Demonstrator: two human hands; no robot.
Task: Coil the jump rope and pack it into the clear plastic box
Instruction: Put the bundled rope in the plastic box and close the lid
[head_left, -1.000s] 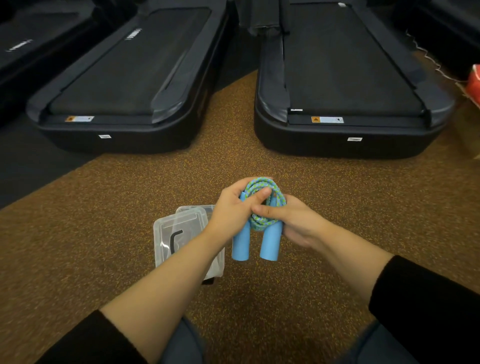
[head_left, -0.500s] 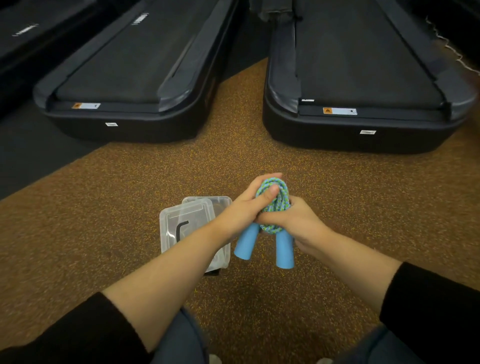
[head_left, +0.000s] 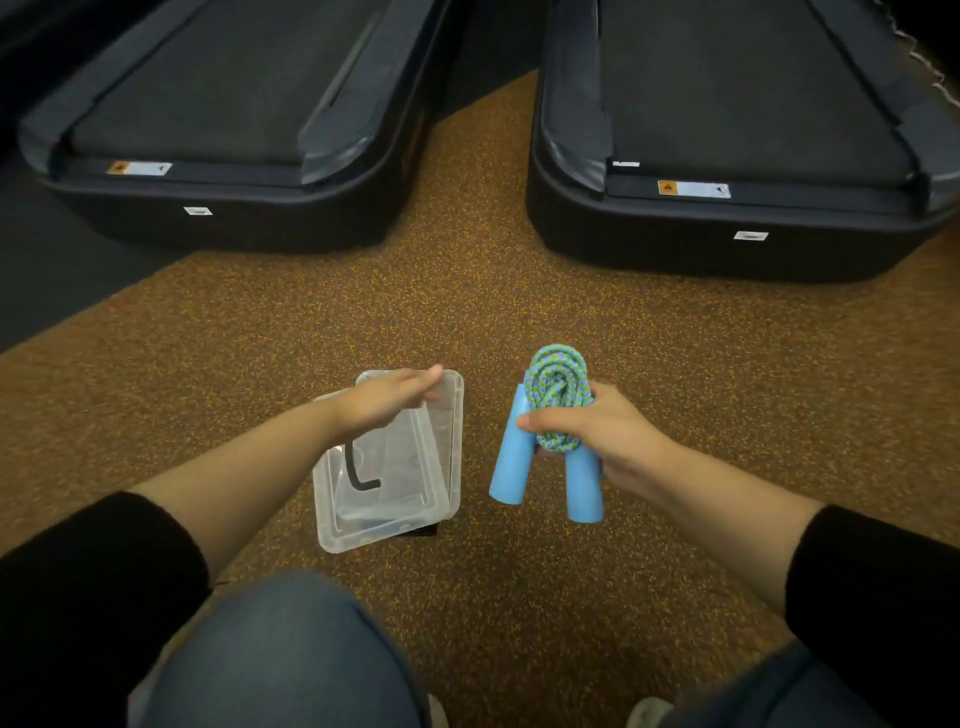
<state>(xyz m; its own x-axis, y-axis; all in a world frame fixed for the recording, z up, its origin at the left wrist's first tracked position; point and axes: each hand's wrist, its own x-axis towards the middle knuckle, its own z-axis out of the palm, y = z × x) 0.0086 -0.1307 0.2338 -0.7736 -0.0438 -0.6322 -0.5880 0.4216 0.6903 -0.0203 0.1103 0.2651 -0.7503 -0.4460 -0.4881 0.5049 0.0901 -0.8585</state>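
The right hand (head_left: 597, 441) has its grip clamped on the coiled jump rope (head_left: 557, 387), both blue handles (head_left: 511, 457) hanging below, above the floor (head_left: 519, 301). The left hand (head_left: 387, 402), fingers apart, reaches over the clear plastic box (head_left: 447, 499) on the floor; touch uncertain. A dark bent object (head_left: 356, 470) lies under its lid, hard to identify. Two treadmills (head_left: 234, 130) stand beyond, cut off by the frame.

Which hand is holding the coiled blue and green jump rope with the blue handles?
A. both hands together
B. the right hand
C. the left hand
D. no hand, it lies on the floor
B: the right hand alone grips the coiled blue and green jump rope with blue handles, while the left hand reaches over the clear plastic box on the speckled brown floor.
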